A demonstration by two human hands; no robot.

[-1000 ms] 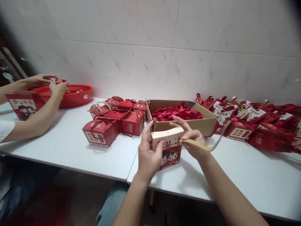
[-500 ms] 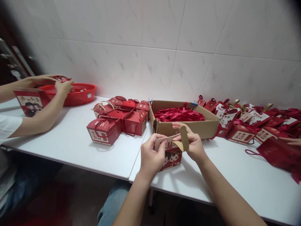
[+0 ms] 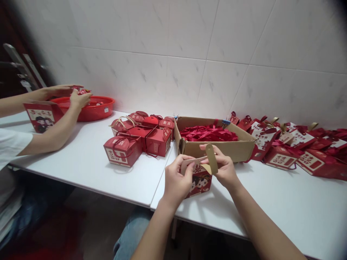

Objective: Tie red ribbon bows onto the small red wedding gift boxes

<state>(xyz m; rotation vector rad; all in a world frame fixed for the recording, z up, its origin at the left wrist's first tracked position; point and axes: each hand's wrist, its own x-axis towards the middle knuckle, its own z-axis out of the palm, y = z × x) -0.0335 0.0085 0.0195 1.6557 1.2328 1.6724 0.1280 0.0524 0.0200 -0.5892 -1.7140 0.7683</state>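
Observation:
A red gift box (image 3: 201, 185) with cartoon faces on its side stands on the table in front of me. My left hand (image 3: 179, 177) pinches a pale top flap of this box between thumb and fingers. At its right side, my right hand (image 3: 223, 167) grips the top, where a gold strip with rounded ends (image 3: 211, 159) stands up by the fingers. Part of the box is hidden behind my hands. Just beyond it sits an open cardboard box (image 3: 217, 150) filled with dark red ribbons (image 3: 208, 133).
Several closed red boxes (image 3: 123, 150) with cord handles stand left of the cardboard box. Many ribboned boxes (image 3: 280, 159) crowd the right side by the wall. At far left, a co-worker's hands (image 3: 78, 97) hold small red packets over a red basin (image 3: 99, 112), beside an upright red box (image 3: 43, 117).
The view has shifted slightly left. At the right edge, a dark red box and a person's hand have gone out of sight. My hands keep nearly the same hold.

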